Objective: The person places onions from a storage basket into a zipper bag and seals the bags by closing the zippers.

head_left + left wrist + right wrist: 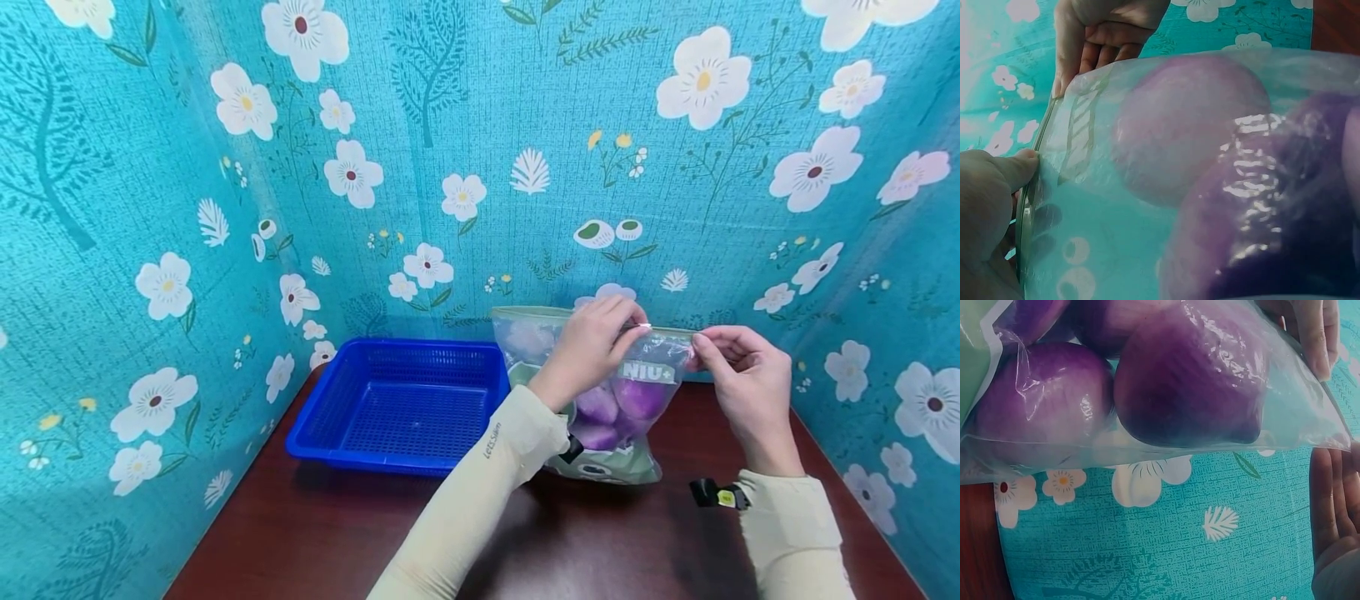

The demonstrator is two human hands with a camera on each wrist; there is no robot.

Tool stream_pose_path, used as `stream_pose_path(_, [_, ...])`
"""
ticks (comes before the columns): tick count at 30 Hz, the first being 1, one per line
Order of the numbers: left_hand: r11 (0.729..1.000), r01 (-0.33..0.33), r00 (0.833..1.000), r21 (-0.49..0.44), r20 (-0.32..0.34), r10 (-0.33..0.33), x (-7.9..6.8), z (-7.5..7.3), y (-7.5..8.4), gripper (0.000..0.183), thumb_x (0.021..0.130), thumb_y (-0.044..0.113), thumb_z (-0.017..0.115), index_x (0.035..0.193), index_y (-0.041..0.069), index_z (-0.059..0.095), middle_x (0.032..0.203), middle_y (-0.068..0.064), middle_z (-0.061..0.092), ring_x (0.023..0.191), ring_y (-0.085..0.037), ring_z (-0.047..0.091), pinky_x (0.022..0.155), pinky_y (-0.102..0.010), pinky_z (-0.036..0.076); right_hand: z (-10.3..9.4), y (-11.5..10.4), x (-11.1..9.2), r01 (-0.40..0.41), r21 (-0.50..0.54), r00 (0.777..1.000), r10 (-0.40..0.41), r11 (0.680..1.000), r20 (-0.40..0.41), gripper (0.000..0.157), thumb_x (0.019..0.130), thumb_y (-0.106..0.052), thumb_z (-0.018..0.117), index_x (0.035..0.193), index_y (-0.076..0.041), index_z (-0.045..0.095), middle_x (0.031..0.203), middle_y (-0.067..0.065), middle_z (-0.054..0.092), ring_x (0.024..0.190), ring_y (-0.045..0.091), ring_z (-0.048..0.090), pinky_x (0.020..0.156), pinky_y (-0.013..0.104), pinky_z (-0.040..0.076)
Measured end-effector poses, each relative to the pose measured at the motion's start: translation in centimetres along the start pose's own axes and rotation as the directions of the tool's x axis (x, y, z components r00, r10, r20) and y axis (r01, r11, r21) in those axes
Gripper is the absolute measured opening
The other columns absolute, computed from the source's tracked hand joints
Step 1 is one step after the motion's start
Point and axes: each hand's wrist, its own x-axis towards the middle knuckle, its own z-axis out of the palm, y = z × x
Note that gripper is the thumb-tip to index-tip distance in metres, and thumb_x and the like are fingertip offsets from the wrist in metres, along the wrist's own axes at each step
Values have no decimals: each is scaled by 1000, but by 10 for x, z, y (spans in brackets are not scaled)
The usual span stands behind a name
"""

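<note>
A clear zip bag (525,329) with a pale green print stands upright on the table, and several purple-and-white onions (1191,381) show through its film. My left hand (588,346) reaches across the bag's front and pinches the zip edge right of its middle. At the right end of that edge, my right hand (753,383) pinches the corner between thumb and fingers. In the left wrist view the left thumb (1019,165) presses on the zip strip, its fingers partly hidden behind. The right wrist view has the right fingers (1329,500) right at the corner.
A blue plastic basket (315,446) with a perforated floor sits just left of the bag. The dark reddish-brown table (300,533) lies under everything. Flowered turquoise cloth (465,108) encloses the back and both sides, close behind the bag.
</note>
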Motion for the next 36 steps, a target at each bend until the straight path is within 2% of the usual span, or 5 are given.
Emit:
stream_pose_path(6, [998,-5,1000,61,3,5,-1,-2,-1,15,107,31,58,110,18,66,107,8,66,106,-7,59,105,-25,45,-3,3,0,-13,-7,1000,13,1000,-11,23,95,-11,74,112,5,73,86,-2,75,69,6,69,73,11,57])
stream_pose_path(12, [999,-14,1000,39,-9,15,-4,-6,-5,17,107,30,58,112,17,67,110,5,67,104,-9,61,108,-25,45,-4,5,2,-19,1,1000,19,1000,-8,25,95,-12,74,113,5,72,87,0,76,70,6,69,73,11,57])
stream_pose_path(20, [1000,-9,1000,6,-11,9,-7,-11,-10,16,107,27,58,109,15,66,106,3,66,99,-15,61,96,-27,48,-5,4,2,-13,-15,1000,13,1000,-11,23,96,-11,74,113,4,73,87,-1,76,71,5,69,75,11,56])
stream_pose_path(28, [1000,4,1000,10,-16,-4,-12,-15,-16,15,106,27,59,107,14,66,104,3,67,99,-14,61,94,-28,49,-5,3,2,-5,-17,1000,5,1000,-13,21,96,-8,73,112,5,72,84,-6,75,70,5,69,75,10,56])
stream_pose_path(36, [1000,15,1000,23,-17,-15,-17,-18,-23,13,106,27,60,107,15,66,101,3,67,98,-14,62,92,-30,49,-7,5,1,-35,-40,999,35,999,-13,23,96,-11,73,114,4,72,83,-12,73,70,4,68,74,10,56])
